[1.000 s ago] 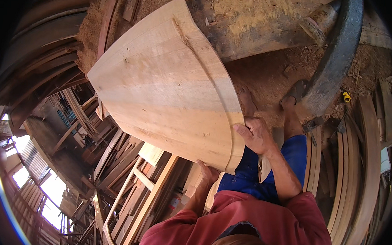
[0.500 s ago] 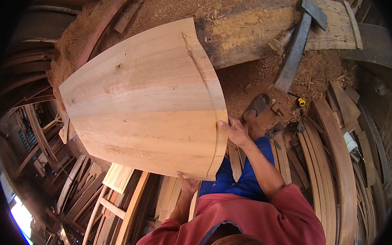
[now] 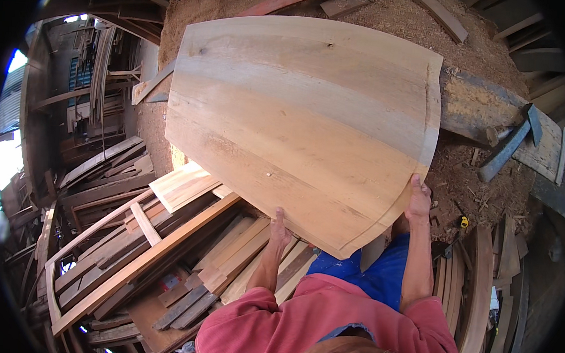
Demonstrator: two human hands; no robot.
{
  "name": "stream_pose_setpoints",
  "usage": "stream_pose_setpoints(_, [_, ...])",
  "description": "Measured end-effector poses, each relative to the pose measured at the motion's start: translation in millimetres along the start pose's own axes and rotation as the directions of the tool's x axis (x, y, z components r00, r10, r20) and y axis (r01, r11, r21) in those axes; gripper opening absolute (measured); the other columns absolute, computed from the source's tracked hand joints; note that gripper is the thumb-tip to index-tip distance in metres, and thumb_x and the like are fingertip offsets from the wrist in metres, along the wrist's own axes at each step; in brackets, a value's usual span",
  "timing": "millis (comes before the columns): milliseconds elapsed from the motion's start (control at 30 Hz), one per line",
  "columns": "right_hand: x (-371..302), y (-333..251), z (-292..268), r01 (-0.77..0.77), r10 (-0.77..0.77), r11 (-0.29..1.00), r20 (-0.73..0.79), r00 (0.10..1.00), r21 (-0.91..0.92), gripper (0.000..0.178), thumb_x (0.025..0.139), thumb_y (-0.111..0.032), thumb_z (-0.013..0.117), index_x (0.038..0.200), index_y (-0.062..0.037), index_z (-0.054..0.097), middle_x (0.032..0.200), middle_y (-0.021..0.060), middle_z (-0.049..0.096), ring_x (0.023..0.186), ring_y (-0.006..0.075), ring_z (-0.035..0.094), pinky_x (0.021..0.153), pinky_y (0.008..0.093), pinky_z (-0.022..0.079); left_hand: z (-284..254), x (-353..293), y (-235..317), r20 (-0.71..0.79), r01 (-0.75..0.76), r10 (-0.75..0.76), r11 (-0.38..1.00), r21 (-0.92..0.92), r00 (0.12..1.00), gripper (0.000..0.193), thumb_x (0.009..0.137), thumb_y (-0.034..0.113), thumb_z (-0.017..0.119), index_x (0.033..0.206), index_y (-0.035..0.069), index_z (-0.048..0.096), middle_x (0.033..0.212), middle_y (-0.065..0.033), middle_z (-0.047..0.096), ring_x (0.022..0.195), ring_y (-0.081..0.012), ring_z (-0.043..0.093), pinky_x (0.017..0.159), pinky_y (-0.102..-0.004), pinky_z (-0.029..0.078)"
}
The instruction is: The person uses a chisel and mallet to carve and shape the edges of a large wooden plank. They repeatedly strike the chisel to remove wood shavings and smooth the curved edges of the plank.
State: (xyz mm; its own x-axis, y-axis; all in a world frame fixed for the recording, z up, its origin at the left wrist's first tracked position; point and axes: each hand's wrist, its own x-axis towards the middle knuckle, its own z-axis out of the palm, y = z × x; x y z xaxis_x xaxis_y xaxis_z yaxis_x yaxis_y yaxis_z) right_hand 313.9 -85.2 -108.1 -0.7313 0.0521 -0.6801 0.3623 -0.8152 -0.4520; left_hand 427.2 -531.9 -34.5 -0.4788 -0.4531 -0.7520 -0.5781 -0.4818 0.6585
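A wide, pale wooden panel (image 3: 298, 120) with curved edges fills the middle of the head view, held up in front of me. Boards of slightly different tone run along its length, and a narrow groove follows its right edge. My left hand (image 3: 279, 231) is closed on the near edge, its thumb on top and the fingers hidden beneath. My right hand (image 3: 418, 199) grips the right edge near the lower corner, thumb on the face. Beyond that edge, a hammer-like tool with a long grey handle (image 3: 506, 152) rests by a worn wooden block (image 3: 478, 100).
Sawdust (image 3: 480, 59) covers the ground ahead. At the left lie stacked planks (image 3: 110, 180) and a wooden frame (image 3: 144, 259). Curved boards (image 3: 477, 295) lean at the right, close to a yellow tape measure (image 3: 464, 222). Loose boards (image 3: 240, 251) lie beside my left arm.
The panel has swung round and shifted to the right in view, both hands still on it. My right hand has moved right. The view itself has turned toward the left.
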Motion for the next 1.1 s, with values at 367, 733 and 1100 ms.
stream_pose_setpoints(367, [-7, -111, -89, 0.149, -0.205, 0.947, -0.177, 0.963, -0.284, 0.041, 0.102, -0.035, 0.066, 0.124, -0.0010, 0.066, 0.118, 0.0081, 0.073, 0.100, 0.0170, 0.071, 0.089, 0.0334, 0.058, 84, -87, -83, 0.093, 0.321, -0.322, 0.947, 0.030, 0.942, 0.061, 0.101, 0.053, 0.059, 0.146, 0.015, 0.042, 0.144, -0.0117, 0.056, 0.130, -0.0339, 0.058, 0.104, -0.0582, 0.052])
stream_pose_setpoints(733, [-65, -81, -89, -0.054, 0.020, 0.991, -0.266, 0.964, -0.123, 0.062, 0.099, -0.048, 0.067, 0.132, 0.0045, 0.059, 0.125, 0.0122, 0.069, 0.109, 0.0216, 0.068, 0.097, 0.0385, 0.056, 99, -80, -69, 0.145, 0.541, -0.568, 0.820, 0.186, 0.810, 0.080, 0.103, 0.063, 0.047, 0.159, 0.009, 0.029, 0.160, -0.0169, 0.039, 0.148, -0.0346, 0.037, 0.123, -0.0518, 0.027])
stream_pose_setpoints(1100, [-80, -70, -90, -0.125, 0.032, 0.977, -0.460, 0.887, -0.171, 0.066, 0.098, -0.050, 0.067, 0.128, 0.0081, 0.060, 0.121, 0.0168, 0.070, 0.102, 0.0240, 0.070, 0.091, 0.0410, 0.059, 259, -80, 79, 0.547, -0.743, -0.702, 0.039, 0.668, 0.455, 0.062, 0.095, 0.038, 0.070, 0.141, -0.001, 0.055, 0.123, -0.0218, 0.071, 0.115, -0.0335, 0.069, 0.101, -0.0419, 0.053])
